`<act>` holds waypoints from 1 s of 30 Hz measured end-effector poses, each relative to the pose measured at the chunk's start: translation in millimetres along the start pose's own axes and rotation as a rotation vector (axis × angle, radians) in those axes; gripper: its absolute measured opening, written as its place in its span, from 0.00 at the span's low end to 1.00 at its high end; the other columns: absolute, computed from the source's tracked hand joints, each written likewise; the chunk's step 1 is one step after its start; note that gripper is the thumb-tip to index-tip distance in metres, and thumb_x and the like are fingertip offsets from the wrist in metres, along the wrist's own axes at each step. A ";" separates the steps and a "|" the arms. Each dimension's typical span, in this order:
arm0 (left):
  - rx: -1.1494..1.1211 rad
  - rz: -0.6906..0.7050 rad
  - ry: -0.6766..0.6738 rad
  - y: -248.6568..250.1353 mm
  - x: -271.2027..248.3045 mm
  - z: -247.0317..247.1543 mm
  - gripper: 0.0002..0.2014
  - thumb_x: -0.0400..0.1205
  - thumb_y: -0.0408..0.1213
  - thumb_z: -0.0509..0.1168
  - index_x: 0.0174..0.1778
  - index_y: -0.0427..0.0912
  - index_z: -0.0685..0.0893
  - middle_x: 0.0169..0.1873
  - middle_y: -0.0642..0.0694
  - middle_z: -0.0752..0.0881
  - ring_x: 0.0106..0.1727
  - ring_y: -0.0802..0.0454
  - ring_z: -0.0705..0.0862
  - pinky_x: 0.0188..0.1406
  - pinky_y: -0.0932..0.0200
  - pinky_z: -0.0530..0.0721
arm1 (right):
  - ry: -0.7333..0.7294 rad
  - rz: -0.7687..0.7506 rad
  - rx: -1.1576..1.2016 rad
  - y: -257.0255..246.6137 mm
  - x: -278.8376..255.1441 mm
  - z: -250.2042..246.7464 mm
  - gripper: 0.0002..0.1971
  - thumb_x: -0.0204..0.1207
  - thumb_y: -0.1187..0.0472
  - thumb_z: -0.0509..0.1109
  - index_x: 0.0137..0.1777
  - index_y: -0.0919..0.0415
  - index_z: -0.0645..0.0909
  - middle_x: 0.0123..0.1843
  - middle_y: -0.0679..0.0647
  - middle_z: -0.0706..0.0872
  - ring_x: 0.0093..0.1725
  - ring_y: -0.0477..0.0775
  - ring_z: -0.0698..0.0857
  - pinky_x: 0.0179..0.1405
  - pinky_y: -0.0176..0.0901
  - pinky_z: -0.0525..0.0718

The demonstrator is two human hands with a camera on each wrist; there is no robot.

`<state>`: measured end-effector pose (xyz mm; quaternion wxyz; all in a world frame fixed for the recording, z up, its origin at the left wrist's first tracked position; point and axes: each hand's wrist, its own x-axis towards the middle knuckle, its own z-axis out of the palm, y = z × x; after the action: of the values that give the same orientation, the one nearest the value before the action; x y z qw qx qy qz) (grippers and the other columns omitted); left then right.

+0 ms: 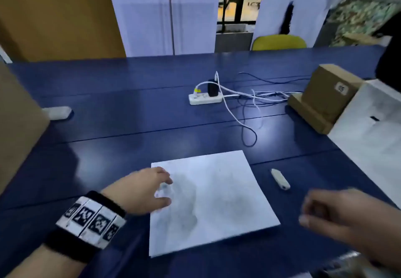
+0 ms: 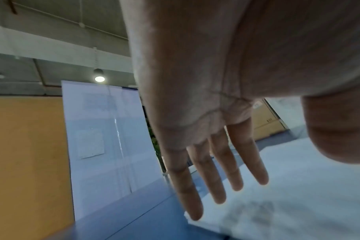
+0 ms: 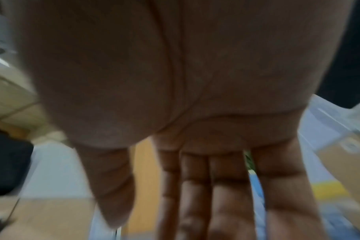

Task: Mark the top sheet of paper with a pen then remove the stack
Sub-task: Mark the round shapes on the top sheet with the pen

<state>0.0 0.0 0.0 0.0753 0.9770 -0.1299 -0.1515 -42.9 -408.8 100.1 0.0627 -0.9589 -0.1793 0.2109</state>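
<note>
Left hand (image 1: 143, 191) hovering over the left edge of the paper stack (image 1: 217, 199), grip loose, fingers (image 2: 206, 175) extended and spread, holding nothing. Right hand (image 1: 338, 217) blurring near the counter's (image 1: 130, 125) near right edge, fingers straight in the wrist view, nothing held. Stack lying flat toward the near edge. Pen (image 1: 280, 179) lying just right of it. Power strip (image 1: 205, 98) sitting mid-counter; cardboard box (image 1: 325, 97) along the right edge.

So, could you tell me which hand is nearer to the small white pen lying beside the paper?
Right. The right hand hovers just in front of the pen; the left hand is over the paper stack's far-left side.
</note>
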 end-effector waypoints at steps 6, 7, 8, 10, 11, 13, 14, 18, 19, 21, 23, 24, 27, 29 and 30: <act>0.040 -0.032 -0.003 5.3 -2.8 10.0 0.33 0.73 0.58 0.73 0.73 0.53 0.76 0.69 0.57 0.75 0.67 0.55 0.78 0.67 0.56 0.77 | 0.427 0.072 0.023 -2.8 55.0 -61.4 0.13 0.74 0.39 0.71 0.39 0.47 0.81 0.35 0.43 0.87 0.38 0.47 0.85 0.41 0.47 0.80; 0.030 -0.025 0.006 4.3 -2.6 9.1 0.33 0.72 0.58 0.74 0.73 0.53 0.77 0.69 0.56 0.76 0.67 0.55 0.78 0.67 0.56 0.77 | 0.422 0.089 0.033 -1.0 74.5 -63.9 0.12 0.76 0.42 0.73 0.39 0.48 0.82 0.38 0.46 0.88 0.40 0.51 0.85 0.42 0.45 0.79; 0.022 -0.020 0.018 4.3 -5.4 7.0 0.33 0.72 0.57 0.75 0.73 0.52 0.77 0.69 0.56 0.76 0.67 0.54 0.78 0.68 0.56 0.77 | 0.400 0.103 0.044 2.7 93.6 -63.6 0.10 0.76 0.45 0.74 0.40 0.49 0.82 0.41 0.49 0.89 0.41 0.53 0.85 0.42 0.44 0.78; -0.013 -0.028 0.024 2.9 -7.2 6.6 0.33 0.72 0.57 0.76 0.73 0.52 0.78 0.70 0.56 0.76 0.68 0.54 0.78 0.69 0.55 0.76 | 0.328 0.157 0.051 8.4 123.7 -50.1 0.06 0.77 0.49 0.75 0.46 0.48 0.82 0.48 0.52 0.89 0.42 0.52 0.83 0.40 0.40 0.77; -0.025 -0.030 0.031 1.6 -8.9 7.3 0.34 0.71 0.57 0.76 0.73 0.52 0.78 0.71 0.55 0.76 0.68 0.54 0.78 0.70 0.55 0.76 | 0.277 0.187 0.023 10.8 134.0 -37.8 0.07 0.78 0.49 0.75 0.51 0.49 0.82 0.50 0.52 0.87 0.44 0.52 0.82 0.41 0.39 0.75; -0.038 -0.034 0.038 -0.1 -10.3 10.5 0.34 0.72 0.57 0.76 0.74 0.52 0.77 0.72 0.54 0.76 0.69 0.53 0.77 0.71 0.55 0.75 | 0.149 0.231 -0.071 17.9 148.7 -7.5 0.13 0.77 0.50 0.75 0.57 0.50 0.80 0.54 0.53 0.85 0.49 0.52 0.79 0.44 0.37 0.73; -0.044 -0.035 0.041 0.3 -11.2 11.3 0.33 0.73 0.56 0.75 0.74 0.52 0.77 0.72 0.54 0.76 0.70 0.52 0.77 0.71 0.56 0.74 | 0.105 0.247 -0.097 20.2 151.9 5.4 0.14 0.75 0.50 0.76 0.57 0.49 0.79 0.57 0.53 0.85 0.49 0.53 0.80 0.44 0.38 0.75; -0.060 -0.022 0.052 0.6 -11.6 11.8 0.33 0.74 0.56 0.75 0.74 0.51 0.78 0.72 0.53 0.76 0.69 0.52 0.78 0.70 0.56 0.75 | 0.086 0.300 -0.014 23.1 158.6 28.4 0.11 0.75 0.53 0.74 0.53 0.53 0.77 0.46 0.57 0.91 0.40 0.61 0.88 0.34 0.51 0.88; -0.062 -0.023 0.050 1.1 -11.6 11.0 0.33 0.73 0.57 0.75 0.73 0.51 0.78 0.72 0.53 0.76 0.69 0.52 0.78 0.70 0.55 0.75 | 0.080 0.312 0.047 24.0 159.7 28.6 0.11 0.75 0.57 0.75 0.52 0.55 0.77 0.39 0.59 0.91 0.36 0.65 0.89 0.33 0.55 0.90; -0.049 -0.030 0.036 1.7 -10.4 9.8 0.33 0.73 0.57 0.76 0.73 0.52 0.78 0.72 0.54 0.76 0.69 0.52 0.78 0.70 0.54 0.76 | 0.033 0.314 0.108 23.0 159.7 27.6 0.12 0.72 0.63 0.76 0.52 0.58 0.77 0.37 0.62 0.90 0.29 0.66 0.88 0.34 0.62 0.91; -0.044 -0.034 0.034 2.4 -9.0 9.2 0.33 0.73 0.57 0.76 0.73 0.52 0.78 0.71 0.54 0.76 0.68 0.52 0.78 0.70 0.55 0.76 | 0.012 0.284 0.073 16.6 157.8 23.0 0.14 0.69 0.66 0.78 0.52 0.59 0.80 0.46 0.62 0.89 0.31 0.65 0.89 0.31 0.58 0.92; -0.048 -0.036 0.035 2.7 -9.5 8.4 0.33 0.72 0.57 0.76 0.73 0.53 0.79 0.70 0.54 0.76 0.68 0.53 0.78 0.69 0.55 0.76 | 0.017 0.257 0.019 11.6 158.0 20.8 0.14 0.68 0.66 0.78 0.52 0.58 0.81 0.51 0.61 0.89 0.35 0.64 0.89 0.31 0.51 0.90; -0.044 -0.043 0.031 4.1 -10.8 7.3 0.33 0.72 0.58 0.76 0.72 0.53 0.79 0.70 0.55 0.77 0.67 0.53 0.79 0.68 0.55 0.76 | 0.071 0.194 -0.092 -6.3 152.5 12.9 0.10 0.74 0.63 0.73 0.54 0.55 0.83 0.51 0.55 0.91 0.39 0.54 0.86 0.30 0.35 0.80; -0.038 -0.046 0.031 4.3 -12.3 7.2 0.33 0.72 0.59 0.75 0.72 0.53 0.79 0.71 0.55 0.77 0.68 0.53 0.79 0.69 0.56 0.76 | 0.142 0.129 -0.085 -20.7 150.7 7.5 0.05 0.79 0.63 0.68 0.52 0.54 0.80 0.42 0.49 0.87 0.32 0.47 0.82 0.23 0.28 0.74; -0.039 -0.046 0.035 4.8 -13.0 7.2 0.33 0.73 0.58 0.75 0.73 0.52 0.79 0.71 0.55 0.77 0.68 0.53 0.78 0.69 0.57 0.76 | 0.196 0.076 -0.090 -29.1 150.0 4.3 0.05 0.80 0.62 0.67 0.53 0.53 0.81 0.42 0.47 0.83 0.35 0.47 0.82 0.27 0.28 0.73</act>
<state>-15.4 -1.7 -2.3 0.0929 0.9806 -0.1030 -0.1386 73.0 -326.1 44.7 0.0288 -0.9828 -0.1453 0.1101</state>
